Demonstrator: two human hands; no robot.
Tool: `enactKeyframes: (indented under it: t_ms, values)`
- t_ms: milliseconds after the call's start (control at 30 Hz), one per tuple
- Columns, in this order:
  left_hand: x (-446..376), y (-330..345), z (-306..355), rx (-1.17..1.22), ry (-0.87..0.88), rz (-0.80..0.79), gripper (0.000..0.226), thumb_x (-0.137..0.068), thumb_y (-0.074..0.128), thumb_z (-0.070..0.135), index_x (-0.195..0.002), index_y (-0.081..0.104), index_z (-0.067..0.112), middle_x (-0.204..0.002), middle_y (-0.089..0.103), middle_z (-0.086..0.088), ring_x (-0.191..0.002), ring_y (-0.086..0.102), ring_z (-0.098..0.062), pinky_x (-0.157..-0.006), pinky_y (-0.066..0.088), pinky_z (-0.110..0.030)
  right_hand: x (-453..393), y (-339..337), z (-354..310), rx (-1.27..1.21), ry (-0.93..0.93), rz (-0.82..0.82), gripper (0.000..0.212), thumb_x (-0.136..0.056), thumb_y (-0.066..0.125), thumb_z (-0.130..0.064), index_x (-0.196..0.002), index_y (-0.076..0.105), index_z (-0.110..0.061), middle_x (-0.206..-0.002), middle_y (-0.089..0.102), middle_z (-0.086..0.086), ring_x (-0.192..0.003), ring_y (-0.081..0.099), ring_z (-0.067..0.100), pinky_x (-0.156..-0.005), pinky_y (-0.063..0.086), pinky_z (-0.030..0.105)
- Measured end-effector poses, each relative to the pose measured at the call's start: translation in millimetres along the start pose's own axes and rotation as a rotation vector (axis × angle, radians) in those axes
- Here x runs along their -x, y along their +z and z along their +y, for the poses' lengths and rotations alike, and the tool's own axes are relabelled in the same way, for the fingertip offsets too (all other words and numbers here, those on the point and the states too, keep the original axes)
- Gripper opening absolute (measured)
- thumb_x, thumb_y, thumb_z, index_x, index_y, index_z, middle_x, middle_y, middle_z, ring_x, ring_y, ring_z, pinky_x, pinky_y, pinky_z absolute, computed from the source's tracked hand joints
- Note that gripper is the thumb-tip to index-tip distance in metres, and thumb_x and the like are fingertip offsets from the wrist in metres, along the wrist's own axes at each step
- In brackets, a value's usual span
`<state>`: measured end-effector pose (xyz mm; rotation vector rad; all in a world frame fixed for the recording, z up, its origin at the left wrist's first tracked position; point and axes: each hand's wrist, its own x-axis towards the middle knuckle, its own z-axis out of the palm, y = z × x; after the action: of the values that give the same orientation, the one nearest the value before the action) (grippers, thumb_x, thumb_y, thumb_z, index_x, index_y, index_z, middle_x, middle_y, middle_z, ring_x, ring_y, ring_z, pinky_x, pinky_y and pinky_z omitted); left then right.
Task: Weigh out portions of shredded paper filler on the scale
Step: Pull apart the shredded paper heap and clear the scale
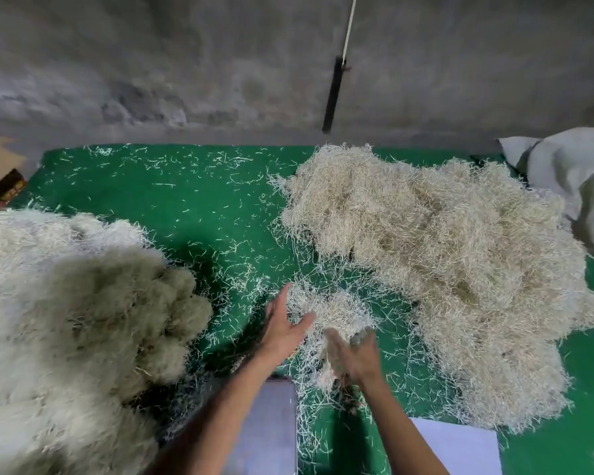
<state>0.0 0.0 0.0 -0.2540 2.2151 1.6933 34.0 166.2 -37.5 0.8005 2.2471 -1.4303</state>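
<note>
Two bare forearms, no sleeves in view. Left hand (283, 325) and right hand (352, 354) both ungloved. No rings, watch or bands visible on wrists or fingers. Right hand blurred, its fingers hard to make out.

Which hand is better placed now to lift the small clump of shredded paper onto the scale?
Probably the left hand: it lies open against the small clump, directly beyond the scale. The right hand is blurred, at the clump's near edge.

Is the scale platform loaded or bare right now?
Bare where visible: the scale platform shows grey metal with no shreds; the left forearm covers part.
</note>
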Motion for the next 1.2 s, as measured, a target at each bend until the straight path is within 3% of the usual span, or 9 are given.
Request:
enactKeyframes:
  t_ms: [100,233,333,533,767,833,900,1067,1200]
  values:
    - [-55,16,11,-0.148,-0.100,-0.008,0.092,-0.091,0.064,0.050,-0.156,0.000,0.050,-0.167,-0.009,0.006,-0.154,0.005,-0.023,-0.122,0.011,-0.060,-37,9,-18,0.086,0.046,0.071,0.116,-0.081,0.042,-0.084,-0.164,-0.005,-0.019,-0.167,0.004,0.029,-0.148,0.027,0.052,-0.115,0.031,0.065]
    - [-106,31,-9,-0.077,-0.279,-0.089,0.070,-0.101,0.047,0.048,-0.157,0.003,0.049,-0.168,0.002,0.002,-0.149,0.026,-0.035,-0.108,0.041,-0.062,-83,16,-31,0.228,-0.028,0.070,0.105,-0.085,0.022,-0.088,-0.164,-0.006,-0.025,-0.170,0.002,0.021,-0.152,0.017,0.046,-0.116,0.025,0.062]
    - [-114,43,-20,-0.124,-0.298,-0.104,0.057,-0.107,0.034,0.045,-0.159,0.022,0.026,-0.153,0.042,-0.006,-0.102,0.061,-0.012,-0.082,0.057,-0.021,-105,26,-38,0.145,-0.084,0.035,0.107,-0.084,0.029,-0.091,-0.164,0.002,-0.027,-0.165,0.022,0.021,-0.144,0.041,0.041,-0.114,0.033,0.064]
    - [-96,34,-37,0.063,-0.307,-0.138,0.037,-0.099,0.059,0.036,-0.135,0.057,0.027,-0.139,0.059,0.000,-0.090,0.060,-0.001,-0.060,0.053,-0.015,-107,40,-34,-0.128,-0.094,-0.014,0.086,-0.096,0.062,-0.054,-0.162,0.022,-0.017,-0.164,0.035,0.012,-0.146,0.041,0.034,-0.119,0.037,0.053]
    - [-13,-23,-33,0.300,-0.151,0.074,0.061,-0.087,0.070,0.056,-0.142,0.044,0.049,-0.154,0.038,0.011,-0.131,0.050,-0.023,-0.093,0.055,-0.045,-44,38,-74,-0.680,-0.060,-0.087,0.097,-0.088,0.074,-0.055,-0.162,0.021,-0.022,-0.166,0.029,0.006,-0.150,0.031,0.029,-0.122,0.021,0.055]
    - [16,-30,-27,0.486,-0.229,0.022,0.057,-0.082,0.073,0.061,-0.133,0.051,0.051,-0.154,0.041,0.010,-0.134,0.050,-0.014,-0.104,0.051,-0.045,-6,48,-83,-0.588,-0.155,-0.137,0.099,-0.083,0.071,-0.070,-0.159,0.029,-0.022,-0.163,0.036,0.004,-0.146,0.038,0.026,-0.123,0.027,0.056]
    - [45,-37,-10,0.695,-0.292,0.005,0.036,-0.083,0.060,0.075,-0.111,0.063,0.053,-0.130,0.063,0.015,-0.102,0.066,0.005,-0.082,0.060,-0.030,32,60,-80,-0.271,-0.385,-0.155,0.097,-0.083,0.055,-0.085,-0.154,0.042,-0.021,-0.160,0.042,0.002,-0.145,0.042,0.021,-0.123,0.030,0.052]
    - [83,-58,-11,0.600,-0.159,0.206,0.027,-0.099,0.058,0.031,-0.109,0.071,0.009,-0.104,0.069,-0.020,-0.095,0.061,-0.027,-0.085,0.052,-0.040,81,70,-49,0.333,-0.793,-0.205,0.079,-0.098,0.026,-0.074,-0.138,0.063,-0.016,-0.170,0.022,0.006,-0.157,0.017,0.024,-0.127,0.015,0.052]
    - [113,-80,-35,0.542,-0.204,0.216,0.042,-0.099,0.058,0.041,-0.130,0.060,0.013,-0.116,0.062,-0.006,-0.103,0.058,-0.022,-0.096,0.050,-0.037,113,70,-22,0.250,-0.878,-0.347,0.056,-0.095,0.052,-0.068,-0.144,0.048,-0.042,-0.160,0.029,-0.017,-0.147,0.025,-0.007,-0.119,0.029,0.028]
